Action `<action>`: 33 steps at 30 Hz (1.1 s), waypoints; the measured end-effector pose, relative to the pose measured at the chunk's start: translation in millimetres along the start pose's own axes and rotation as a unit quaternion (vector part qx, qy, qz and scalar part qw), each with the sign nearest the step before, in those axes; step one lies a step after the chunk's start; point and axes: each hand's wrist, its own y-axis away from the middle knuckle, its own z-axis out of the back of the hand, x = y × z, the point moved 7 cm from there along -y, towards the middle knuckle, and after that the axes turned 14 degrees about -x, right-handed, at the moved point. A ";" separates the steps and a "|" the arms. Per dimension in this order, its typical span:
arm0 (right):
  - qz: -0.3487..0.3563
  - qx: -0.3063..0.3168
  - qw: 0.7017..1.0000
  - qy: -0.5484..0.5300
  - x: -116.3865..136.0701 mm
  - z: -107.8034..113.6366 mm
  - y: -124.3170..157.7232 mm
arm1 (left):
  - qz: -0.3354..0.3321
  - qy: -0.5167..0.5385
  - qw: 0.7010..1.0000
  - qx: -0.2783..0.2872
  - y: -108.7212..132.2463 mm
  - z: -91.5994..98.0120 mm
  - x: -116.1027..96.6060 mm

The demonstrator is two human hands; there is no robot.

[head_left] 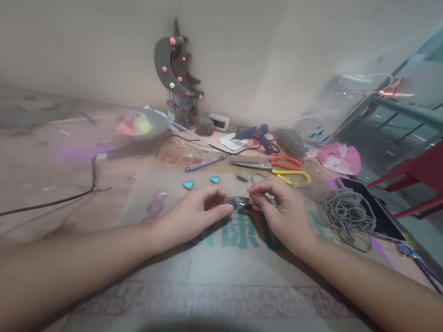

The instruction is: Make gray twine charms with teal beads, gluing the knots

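Observation:
In the middle of the table, my left hand [195,211] pinches a small grey yarn-wrapped piece [235,201] between thumb and fingers. My right hand [286,211] is closed at the other end of this piece, its thumb and fingertips pressed together. What exactly those fingertips hold is too small and blurred to make out. Just beyond my left hand lie two small turquoise hearts with dark edges, a nearer heart [188,185] and a farther heart [214,179]. A tangle of grey yarn [349,211] lies to the right of my right hand.
Scissors [291,173] with yellow and orange handles and a purple pen [205,163] lie beyond my hands. Behind them are a blue glue gun [255,133], a yarn ball [205,126] and a moon-shaped decoration [164,67]. A black cable [34,205] runs along the left. A tablet [380,220] lies right.

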 end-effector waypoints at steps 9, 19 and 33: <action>0.100 0.007 0.995 0.020 16.2 -1.6 1.1 | -0.005 0.017 1.000 0.000 -0.6 -2.4 0.2; 0.083 -0.038 0.995 0.028 10.1 7.0 -1.3 | -0.006 0.030 1.000 0.002 -1.0 -2.1 -0.4; 0.103 -0.009 0.994 -0.038 24.3 7.0 5.0 | 0.003 0.015 1.000 0.005 -0.1 0.1 0.6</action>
